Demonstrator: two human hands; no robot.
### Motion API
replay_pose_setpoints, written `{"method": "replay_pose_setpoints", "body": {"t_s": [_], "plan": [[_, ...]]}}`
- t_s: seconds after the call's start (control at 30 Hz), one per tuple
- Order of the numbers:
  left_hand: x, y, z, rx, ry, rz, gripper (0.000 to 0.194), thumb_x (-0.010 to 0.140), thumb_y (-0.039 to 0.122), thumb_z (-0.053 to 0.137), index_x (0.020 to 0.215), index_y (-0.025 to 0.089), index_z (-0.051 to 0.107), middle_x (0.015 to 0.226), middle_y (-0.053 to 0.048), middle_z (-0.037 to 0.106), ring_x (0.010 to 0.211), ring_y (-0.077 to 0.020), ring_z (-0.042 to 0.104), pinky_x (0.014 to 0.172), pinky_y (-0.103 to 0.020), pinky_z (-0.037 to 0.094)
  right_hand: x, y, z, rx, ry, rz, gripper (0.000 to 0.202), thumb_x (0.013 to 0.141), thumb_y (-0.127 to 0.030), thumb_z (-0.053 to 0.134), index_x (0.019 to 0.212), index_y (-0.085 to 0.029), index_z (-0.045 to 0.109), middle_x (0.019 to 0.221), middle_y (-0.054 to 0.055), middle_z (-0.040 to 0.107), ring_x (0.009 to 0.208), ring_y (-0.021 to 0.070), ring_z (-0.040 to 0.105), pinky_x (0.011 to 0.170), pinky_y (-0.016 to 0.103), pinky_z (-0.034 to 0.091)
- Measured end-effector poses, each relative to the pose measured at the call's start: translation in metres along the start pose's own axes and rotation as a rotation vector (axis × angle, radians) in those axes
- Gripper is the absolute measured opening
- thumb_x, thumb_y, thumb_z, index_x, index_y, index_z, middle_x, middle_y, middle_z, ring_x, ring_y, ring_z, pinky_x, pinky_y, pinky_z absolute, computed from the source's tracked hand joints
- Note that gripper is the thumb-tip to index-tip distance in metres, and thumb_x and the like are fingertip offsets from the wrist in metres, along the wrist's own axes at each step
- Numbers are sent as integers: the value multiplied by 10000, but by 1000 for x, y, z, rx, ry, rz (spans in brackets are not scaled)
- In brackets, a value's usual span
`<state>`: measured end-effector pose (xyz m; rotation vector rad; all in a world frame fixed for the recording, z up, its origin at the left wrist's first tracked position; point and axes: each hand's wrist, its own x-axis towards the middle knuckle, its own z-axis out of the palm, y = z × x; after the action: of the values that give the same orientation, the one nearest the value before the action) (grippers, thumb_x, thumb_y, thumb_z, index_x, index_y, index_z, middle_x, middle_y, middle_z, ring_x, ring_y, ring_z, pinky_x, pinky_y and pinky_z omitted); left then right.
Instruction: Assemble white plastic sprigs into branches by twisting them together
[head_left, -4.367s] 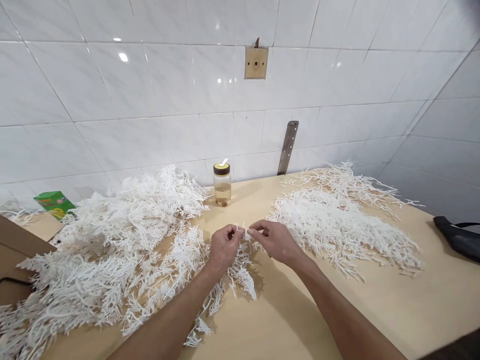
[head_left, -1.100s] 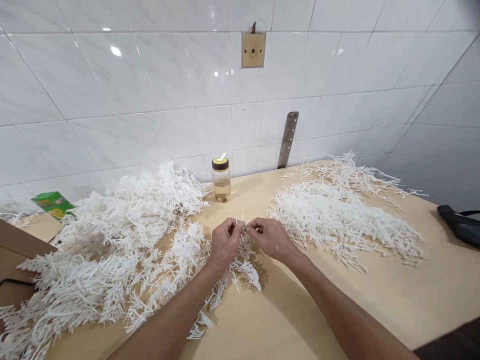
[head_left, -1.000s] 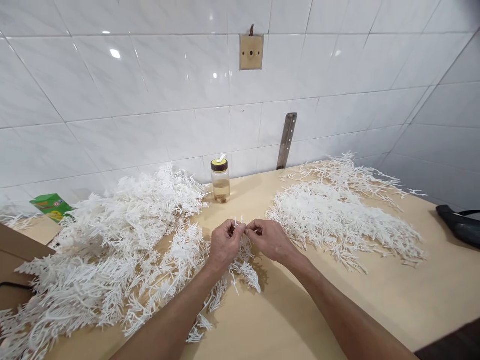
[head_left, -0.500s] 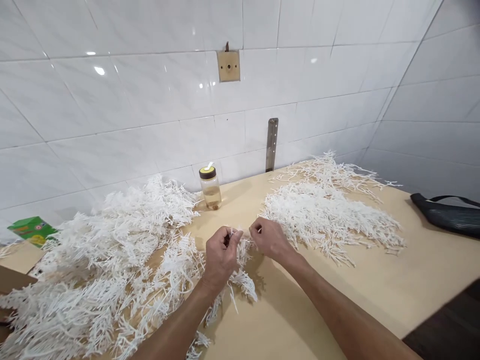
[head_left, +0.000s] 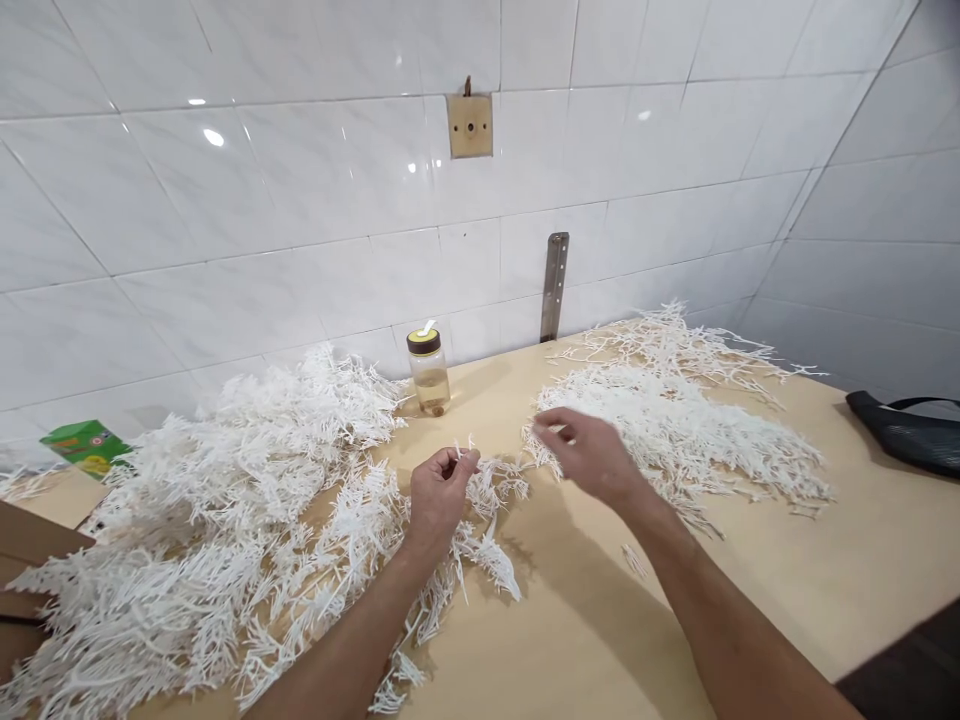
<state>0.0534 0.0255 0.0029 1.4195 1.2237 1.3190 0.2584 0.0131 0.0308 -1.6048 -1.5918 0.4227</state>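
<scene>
My left hand (head_left: 439, 495) is closed in a pinch around a white branching sprig (head_left: 495, 560), whose thin forked twigs hang below and to the right of the fingers. My right hand (head_left: 592, 455) hovers apart from it, at the near left edge of the right-hand pile of white twigs (head_left: 667, 425). Its fingertips are smeared by motion, so whether anything is between them does not show. Left of my hands spreads a larger heap of white feathery sprigs (head_left: 247, 450).
A lidded jar of yellowish liquid (head_left: 433, 385) stands behind my hands by the tiled wall. At far left is a green packet (head_left: 88, 445), at far right a black bag (head_left: 907, 430). A perforated metal bracket (head_left: 555, 285) rises along the wall. Small loose twigs (head_left: 634, 560) lie on the table (head_left: 540, 650).
My right hand has moved away from the left hand, up and to the right toward the pile. My left hand keeps its hold on the sprig. The view has shifted slightly left.
</scene>
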Motion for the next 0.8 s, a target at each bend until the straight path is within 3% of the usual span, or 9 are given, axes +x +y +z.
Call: {"method": "replay_pose_setpoints", "body": {"t_s": [0.03, 0.1, 0.27, 0.53, 0.7, 0.8], "plan": [[0, 0, 0, 7, -5, 4, 331, 768, 469, 657, 648, 162, 626, 577, 23, 533, 540, -98, 410, 516, -226, 324, -4, -10, 9, 55, -124, -62, 302, 881, -406, 540, 1040, -194, 686, 952, 77, 718, 698, 174, 645, 627, 295, 495], [1, -1, -1, 23, -20, 24, 333, 784, 470, 644, 657, 162, 628, 593, 20, 541, 554, -100, 417, 534, -225, 338, -11, -27, 25, 75, -199, -141, 282, 864, -424, 577, 988, -204, 704, 960, 58, 727, 725, 165, 648, 650, 281, 490], [1, -4, 0, 43, -23, 57, 331, 800, 473, 621, 668, 170, 605, 606, 18, 546, 570, -108, 441, 539, -221, 352, -15, -34, 43, 0, -115, -192, 182, 882, -276, 551, 776, -204, 681, 743, 9, 696, 673, 150, 611, 676, 277, 437], [14, -16, -14, 92, 124, -55, 338, 794, 471, 606, 639, 173, 574, 535, 39, 474, 508, -102, 407, 483, -215, 322, -33, -35, 60, -1, -109, -407, 230, 946, -214, 414, 780, -186, 571, 787, 43, 619, 673, 147, 540, 649, 271, 421], [20, -14, -20, -40, 72, -102, 407, 761, 557, 642, 653, 165, 622, 474, 69, 391, 428, -68, 298, 428, -206, 247, -29, -34, 49, 180, -95, -212, 227, 920, -357, 502, 786, -198, 594, 722, 24, 630, 637, 149, 563, 587, 257, 444], [16, -7, -16, -111, 24, -145, 410, 739, 562, 673, 651, 162, 653, 494, 58, 446, 415, -53, 289, 413, -205, 235, -20, -28, 37, 283, -83, -57, 287, 884, -458, 542, 811, -192, 620, 660, 9, 619, 486, 120, 522, 488, 249, 430]]}}
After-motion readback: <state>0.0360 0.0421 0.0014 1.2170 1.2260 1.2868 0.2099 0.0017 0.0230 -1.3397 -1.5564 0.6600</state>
